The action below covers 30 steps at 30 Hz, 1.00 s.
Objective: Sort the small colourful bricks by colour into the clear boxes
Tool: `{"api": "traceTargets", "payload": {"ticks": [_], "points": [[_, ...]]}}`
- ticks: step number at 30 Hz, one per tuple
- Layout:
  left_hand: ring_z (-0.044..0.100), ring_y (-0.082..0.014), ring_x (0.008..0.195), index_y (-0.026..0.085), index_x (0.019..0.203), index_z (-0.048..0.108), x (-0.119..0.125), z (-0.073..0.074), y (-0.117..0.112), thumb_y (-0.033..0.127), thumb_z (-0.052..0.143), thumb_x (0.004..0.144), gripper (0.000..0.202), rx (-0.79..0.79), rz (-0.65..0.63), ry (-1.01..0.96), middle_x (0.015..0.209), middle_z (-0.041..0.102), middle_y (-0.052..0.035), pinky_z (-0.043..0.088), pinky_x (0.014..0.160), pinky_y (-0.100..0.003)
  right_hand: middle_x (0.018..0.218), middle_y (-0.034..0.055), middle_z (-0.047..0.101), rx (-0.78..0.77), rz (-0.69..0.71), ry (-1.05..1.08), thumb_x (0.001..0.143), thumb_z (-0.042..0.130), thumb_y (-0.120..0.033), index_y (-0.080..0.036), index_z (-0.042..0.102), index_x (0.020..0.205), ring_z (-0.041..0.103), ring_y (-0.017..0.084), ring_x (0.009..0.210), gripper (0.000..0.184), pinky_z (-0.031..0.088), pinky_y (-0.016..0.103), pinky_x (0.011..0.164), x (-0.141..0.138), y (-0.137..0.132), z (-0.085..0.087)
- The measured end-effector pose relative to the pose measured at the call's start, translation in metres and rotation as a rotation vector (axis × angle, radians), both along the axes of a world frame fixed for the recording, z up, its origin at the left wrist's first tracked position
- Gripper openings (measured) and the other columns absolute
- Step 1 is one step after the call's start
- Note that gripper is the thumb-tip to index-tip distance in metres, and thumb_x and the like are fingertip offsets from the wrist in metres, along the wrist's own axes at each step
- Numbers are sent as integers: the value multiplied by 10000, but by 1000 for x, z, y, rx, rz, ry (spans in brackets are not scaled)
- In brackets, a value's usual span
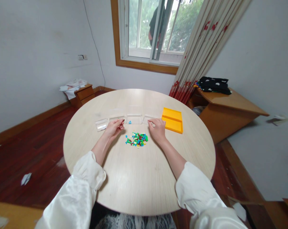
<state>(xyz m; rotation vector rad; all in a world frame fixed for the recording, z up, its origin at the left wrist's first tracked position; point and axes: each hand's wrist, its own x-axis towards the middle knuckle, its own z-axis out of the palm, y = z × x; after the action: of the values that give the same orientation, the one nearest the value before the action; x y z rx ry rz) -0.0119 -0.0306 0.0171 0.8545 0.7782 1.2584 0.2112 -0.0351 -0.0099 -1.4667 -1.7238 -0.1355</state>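
Between the thumb and finger of my left hand (113, 128) is a small dark brown brick (123, 120), held over the front of the clear boxes. My right hand (157, 129) has its fingertips pinched at the rightmost clear box (147, 118); anything in them is too small to tell. A pile of tiny building bricks (138, 139), green, blue, brown and yellow, lies on the table between my hands. In the middle clear box (137, 122) sits a blue brick (130, 122). Another clear box (101, 125) stands left of my left hand.
An open yellow case (173, 124) with two halves lies right of my right hand on the round table (136, 178). Beyond the table are a curtain (201, 41) and a window, with a person partly visible outside. A wooden cabinet (239, 105) leans at the right.
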Motion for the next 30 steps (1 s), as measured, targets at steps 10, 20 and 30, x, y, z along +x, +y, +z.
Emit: {"api": "traceTargets", "payload": {"ticks": [10,20,30], "points": [[355,-44,464,119,539,557,18,-16,-5,434,816,481,411,47,-182,169,500,463,31,273,458,-209,930,19,709,4,304,-21,845,584,-304,-227,681,928,563,185,912,150,339,332,848,-49,-26,10],[330,-37,447,102,512,577,21,-17,-5,439,818,463,417,92,-197,193,488,464,17,208,448,-208,881,12,710,38,320,-6,860,573,-282,-235,683,870,555,184,865,119,314,348,819,-51,-28,8],[314,-30,430,106,517,565,20,-20,-3,401,812,482,387,71,-141,214,478,444,27,207,433,-193,837,10,703,59,313,-21,853,583,-260,-217,665,825,555,180,846,96,304,342,815,-48,-25,7]]}}
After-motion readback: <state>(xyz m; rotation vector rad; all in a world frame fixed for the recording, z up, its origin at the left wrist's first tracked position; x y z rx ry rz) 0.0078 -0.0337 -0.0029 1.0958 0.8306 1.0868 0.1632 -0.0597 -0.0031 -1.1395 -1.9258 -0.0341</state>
